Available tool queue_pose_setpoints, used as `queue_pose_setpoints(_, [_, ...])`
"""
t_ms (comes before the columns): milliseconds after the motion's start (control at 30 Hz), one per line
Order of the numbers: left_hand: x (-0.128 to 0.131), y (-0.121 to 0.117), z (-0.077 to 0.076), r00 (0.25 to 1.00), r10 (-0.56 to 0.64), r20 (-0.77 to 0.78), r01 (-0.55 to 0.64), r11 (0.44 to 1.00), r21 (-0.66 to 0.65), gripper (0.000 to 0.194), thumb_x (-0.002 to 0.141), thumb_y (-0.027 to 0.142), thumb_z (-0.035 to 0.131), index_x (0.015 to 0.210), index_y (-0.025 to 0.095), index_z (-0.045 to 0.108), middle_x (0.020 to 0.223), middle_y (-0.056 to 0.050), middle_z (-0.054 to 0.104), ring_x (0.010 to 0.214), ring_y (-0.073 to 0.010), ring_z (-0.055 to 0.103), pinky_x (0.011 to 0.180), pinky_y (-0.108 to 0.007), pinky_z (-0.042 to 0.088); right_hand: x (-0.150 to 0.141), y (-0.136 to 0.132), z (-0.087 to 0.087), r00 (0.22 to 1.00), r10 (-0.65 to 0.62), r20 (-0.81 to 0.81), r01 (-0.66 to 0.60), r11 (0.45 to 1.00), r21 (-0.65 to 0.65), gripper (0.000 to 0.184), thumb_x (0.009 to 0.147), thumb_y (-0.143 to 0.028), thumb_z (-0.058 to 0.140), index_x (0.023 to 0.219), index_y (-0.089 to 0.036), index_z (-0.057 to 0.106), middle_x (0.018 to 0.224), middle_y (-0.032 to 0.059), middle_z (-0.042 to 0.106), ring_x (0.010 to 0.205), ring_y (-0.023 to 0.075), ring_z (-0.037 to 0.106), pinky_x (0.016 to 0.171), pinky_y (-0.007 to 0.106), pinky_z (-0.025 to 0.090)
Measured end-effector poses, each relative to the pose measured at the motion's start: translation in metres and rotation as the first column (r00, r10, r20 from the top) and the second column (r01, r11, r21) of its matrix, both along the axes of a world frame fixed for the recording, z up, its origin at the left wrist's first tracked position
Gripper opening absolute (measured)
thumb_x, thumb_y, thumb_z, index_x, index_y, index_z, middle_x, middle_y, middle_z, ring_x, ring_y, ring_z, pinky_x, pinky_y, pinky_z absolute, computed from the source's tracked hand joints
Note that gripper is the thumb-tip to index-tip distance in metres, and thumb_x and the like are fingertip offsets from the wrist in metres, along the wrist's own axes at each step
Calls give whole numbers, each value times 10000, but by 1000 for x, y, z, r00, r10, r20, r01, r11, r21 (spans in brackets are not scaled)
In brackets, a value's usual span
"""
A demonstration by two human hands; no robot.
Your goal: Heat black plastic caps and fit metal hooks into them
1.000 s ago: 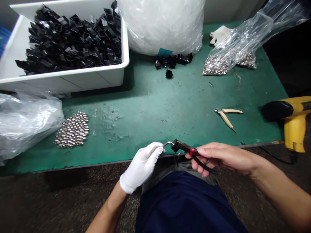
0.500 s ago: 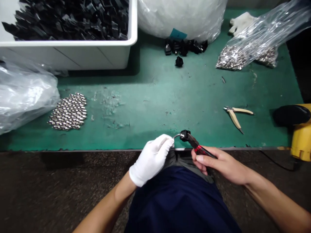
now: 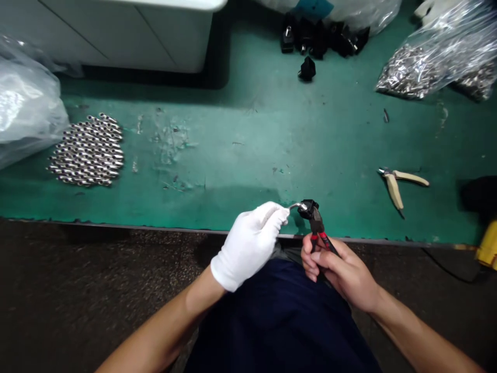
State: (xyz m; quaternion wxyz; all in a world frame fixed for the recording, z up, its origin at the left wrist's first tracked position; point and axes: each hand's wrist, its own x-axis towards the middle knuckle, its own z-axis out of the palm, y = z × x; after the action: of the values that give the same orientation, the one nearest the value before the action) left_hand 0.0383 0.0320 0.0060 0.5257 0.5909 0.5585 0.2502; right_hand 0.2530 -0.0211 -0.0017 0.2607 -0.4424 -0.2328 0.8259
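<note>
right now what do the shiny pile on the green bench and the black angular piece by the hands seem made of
The pile of shiny tapered tubes looks like polished metal, going by its bright highlights. The black angular piece looks like moulded plastic with a dull finish, though this view cannot settle it.

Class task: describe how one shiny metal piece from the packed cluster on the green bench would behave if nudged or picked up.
Each polished metal piece looks smooth and rounded, so it would probably roll when nudged across the green bench. Being metal, it is likely stiff and rather heavy for its size. Packed this closely, pushing one would probably shift its neighbours.
</note>
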Motion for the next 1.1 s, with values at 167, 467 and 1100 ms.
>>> queue_pose_setpoints(167, [4,-1,-1,999,54,8,-53,998,-36,302,1030,315,430,789,208,579,742,28,616,673,-118,530,673,-235,385,-10,-5,0,996,-71,-49,68,996,-65,56,928,-195,555,980,-186,572,794,10,463,695,150,416,629,305,395])
queue_pose_setpoints(467, [10,-5,-2,992,126,16,-124,988,-93,293,1024,311,441,775,209,557,713,32,587,654,-120,502,646,-241,378,-27,-10,1,966,-227,-124,202,962,-185,61,896,-172,553,945,-184,587,765,7,437,675,138,384,603,276,362])
queue_pose_setpoints(1100, [14,-8,-9,963,265,55,-258,960,-107,224,1015,257,477,848,196,613,761,61,589,697,-72,525,683,-178,419,-51,-8,-1,936,-315,-157,283,939,-194,64,887,-170,560,948,-182,575,778,0,441,670,127,369,619,281,348])
